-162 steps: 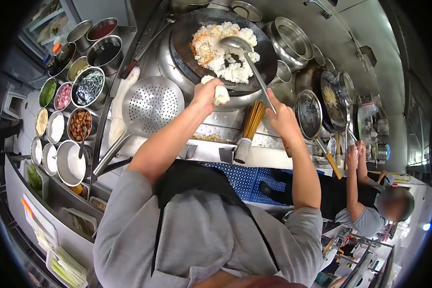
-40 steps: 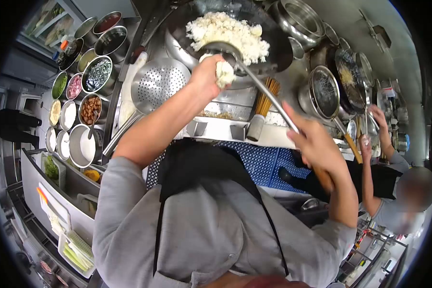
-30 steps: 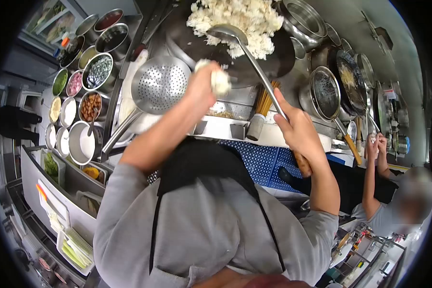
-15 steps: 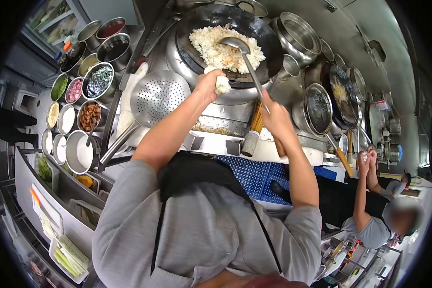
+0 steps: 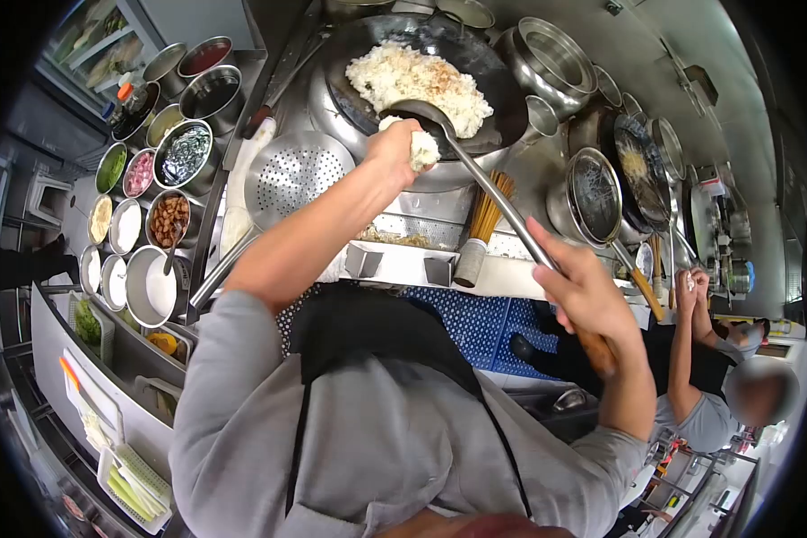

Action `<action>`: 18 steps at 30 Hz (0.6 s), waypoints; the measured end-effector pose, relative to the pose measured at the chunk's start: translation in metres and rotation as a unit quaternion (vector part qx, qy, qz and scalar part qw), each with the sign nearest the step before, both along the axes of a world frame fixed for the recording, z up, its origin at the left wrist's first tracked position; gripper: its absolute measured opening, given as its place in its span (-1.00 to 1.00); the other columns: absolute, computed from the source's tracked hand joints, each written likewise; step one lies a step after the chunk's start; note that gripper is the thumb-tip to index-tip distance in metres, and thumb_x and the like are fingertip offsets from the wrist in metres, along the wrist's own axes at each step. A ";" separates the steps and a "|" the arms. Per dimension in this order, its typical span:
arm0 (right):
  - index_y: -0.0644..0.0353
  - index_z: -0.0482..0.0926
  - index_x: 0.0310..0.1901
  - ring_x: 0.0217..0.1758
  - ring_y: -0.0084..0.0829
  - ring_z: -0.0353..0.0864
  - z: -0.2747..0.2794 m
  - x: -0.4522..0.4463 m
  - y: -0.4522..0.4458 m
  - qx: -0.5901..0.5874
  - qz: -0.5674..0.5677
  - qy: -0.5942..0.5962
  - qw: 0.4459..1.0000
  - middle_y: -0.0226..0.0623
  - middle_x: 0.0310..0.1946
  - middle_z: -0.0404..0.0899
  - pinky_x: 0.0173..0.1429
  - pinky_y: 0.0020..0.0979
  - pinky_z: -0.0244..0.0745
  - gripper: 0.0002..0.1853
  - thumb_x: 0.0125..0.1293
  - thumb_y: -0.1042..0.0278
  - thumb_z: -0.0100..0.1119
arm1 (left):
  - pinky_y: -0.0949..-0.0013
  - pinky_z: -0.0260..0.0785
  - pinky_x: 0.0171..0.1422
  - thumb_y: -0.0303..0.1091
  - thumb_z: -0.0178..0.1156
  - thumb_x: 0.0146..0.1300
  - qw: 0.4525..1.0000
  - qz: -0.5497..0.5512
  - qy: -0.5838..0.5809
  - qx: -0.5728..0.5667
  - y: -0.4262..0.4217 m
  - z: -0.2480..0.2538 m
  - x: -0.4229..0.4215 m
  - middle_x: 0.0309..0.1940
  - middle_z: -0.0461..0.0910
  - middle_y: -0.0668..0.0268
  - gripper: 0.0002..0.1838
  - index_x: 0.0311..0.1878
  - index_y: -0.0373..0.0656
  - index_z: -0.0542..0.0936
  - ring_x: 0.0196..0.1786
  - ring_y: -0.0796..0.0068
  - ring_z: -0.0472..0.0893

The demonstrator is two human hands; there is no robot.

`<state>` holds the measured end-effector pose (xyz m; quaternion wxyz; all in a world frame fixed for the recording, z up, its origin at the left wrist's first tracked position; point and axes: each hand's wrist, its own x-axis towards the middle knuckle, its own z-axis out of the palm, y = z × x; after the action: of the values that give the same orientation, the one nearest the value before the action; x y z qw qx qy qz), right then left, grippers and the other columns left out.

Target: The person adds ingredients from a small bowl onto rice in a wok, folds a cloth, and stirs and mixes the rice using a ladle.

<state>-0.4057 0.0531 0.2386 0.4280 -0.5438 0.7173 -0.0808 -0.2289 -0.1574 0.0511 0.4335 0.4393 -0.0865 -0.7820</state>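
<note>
Through a folded white cloth (image 5: 424, 151), my left hand (image 5: 393, 154) grips the near rim of a large black wok (image 5: 504, 100). White rice (image 5: 421, 85) with brownish patches lies spread over the far part of the wok. My right hand (image 5: 587, 287) is closed around the long handle of a metal ladle (image 5: 489, 186), whose wooden end (image 5: 596, 352) sticks out below the palm. The ladle's bowl is at the wok's near side, just beyond my left hand and partly hidden by it. Some empty black wok surface shows between bowl and rice.
A perforated strainer (image 5: 298, 176) lies left of the wok, beside several metal ingredient pots (image 5: 185, 152). A bamboo brush (image 5: 486, 215) rests on the stove's front. Pots and strainers (image 5: 590, 193) stand on the right, where a co-worker (image 5: 704, 394) stands.
My right hand has moved toward me and to the right, drawing the ladle off the rice to the wok's near side. My left hand stays on the rim with the cloth.
</note>
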 end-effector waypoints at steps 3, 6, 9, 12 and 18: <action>0.04 0.26 0.46 -0.57 -0.21 0.59 -0.012 -0.006 -0.010 -0.035 0.096 0.087 0.991 -0.03 -0.56 0.54 -0.30 -0.21 0.50 -0.37 0.35 0.46 0.08 | 0.20 0.50 -0.53 -0.46 0.16 0.14 0.998 -0.049 0.031 0.002 0.003 -0.006 0.013 -0.48 0.57 0.23 -0.91 -0.28 -0.15 0.50 -0.52 0.31 0.60; 0.12 0.27 0.44 -0.26 0.18 0.61 -0.083 -0.005 -0.051 -0.181 0.110 0.204 0.956 0.24 -0.39 0.56 -0.07 -0.03 0.45 -0.38 0.32 0.43 0.12 | 0.14 0.54 -0.47 -0.52 0.14 0.13 0.998 -0.010 0.042 -0.054 0.034 -0.044 0.018 -0.45 0.56 0.22 -0.90 -0.26 -0.17 0.50 -0.47 0.27 0.62; 0.10 0.26 0.44 -0.19 0.25 0.56 -0.090 0.006 -0.067 -0.215 0.074 0.188 0.956 0.29 -0.33 0.55 -0.02 -0.02 0.43 -0.36 0.32 0.41 0.13 | 0.09 0.60 -0.42 -0.56 0.12 0.13 0.999 0.010 0.025 -0.039 0.091 -0.063 0.034 -0.41 0.56 0.19 -0.87 -0.22 -0.21 0.48 -0.42 0.22 0.63; 0.11 0.28 0.43 -0.18 0.28 0.56 -0.068 0.009 -0.038 -0.190 0.069 0.134 0.970 0.28 -0.31 0.57 -0.05 -0.04 0.44 -0.39 0.34 0.41 0.10 | 0.11 0.59 -0.41 -0.58 0.12 0.09 0.997 0.036 0.069 -0.025 0.097 0.000 0.037 -0.41 0.56 0.19 -0.87 -0.26 -0.22 0.49 -0.42 0.25 0.63; 0.08 0.29 0.44 -0.49 -0.14 0.62 -0.011 0.005 -0.001 -0.024 0.044 0.040 0.998 0.10 -0.52 0.53 -0.17 -0.23 0.48 -0.39 0.34 0.41 0.12 | 0.19 0.49 -0.52 -0.46 0.07 0.19 0.997 -0.030 0.044 -0.051 0.023 -0.003 0.023 -0.54 0.53 0.21 -0.97 -0.36 -0.17 0.49 -0.53 0.29 0.57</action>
<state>-0.4004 0.0523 0.2281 0.3887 -0.5881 0.7070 -0.0572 -0.2059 -0.1340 0.0480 0.4352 0.3793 -0.1201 -0.8077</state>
